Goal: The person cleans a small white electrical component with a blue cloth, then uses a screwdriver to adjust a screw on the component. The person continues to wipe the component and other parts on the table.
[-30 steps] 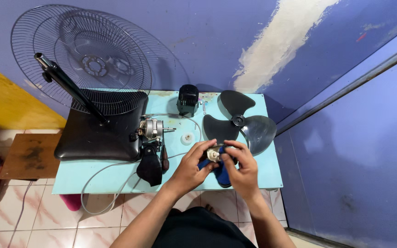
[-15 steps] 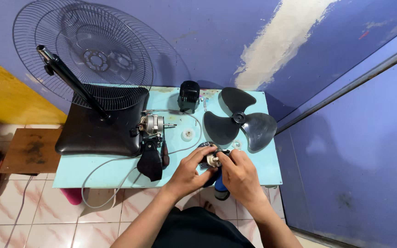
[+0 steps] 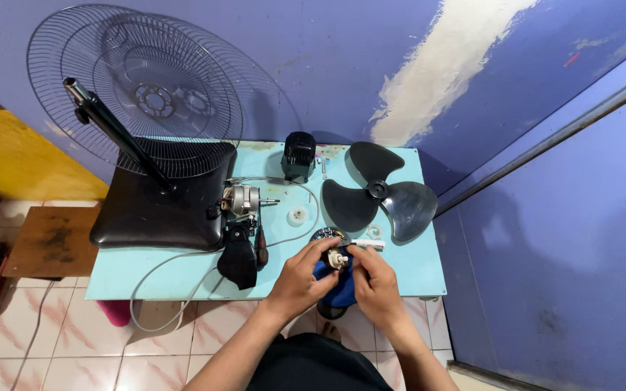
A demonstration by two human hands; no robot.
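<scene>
Both my bare forearms reach forward and angle inward, wrists close together. My left hand [image 3: 300,279] curls, fingers bent, thumb and fingertips pinched tight in a grip. My right hand [image 3: 373,279] mirrors it, fingers folded, fingertips meeting the left's at centre.

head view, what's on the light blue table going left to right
black fan base → fan motor → white round disc → left hand → right hand → dark fan blade
</scene>
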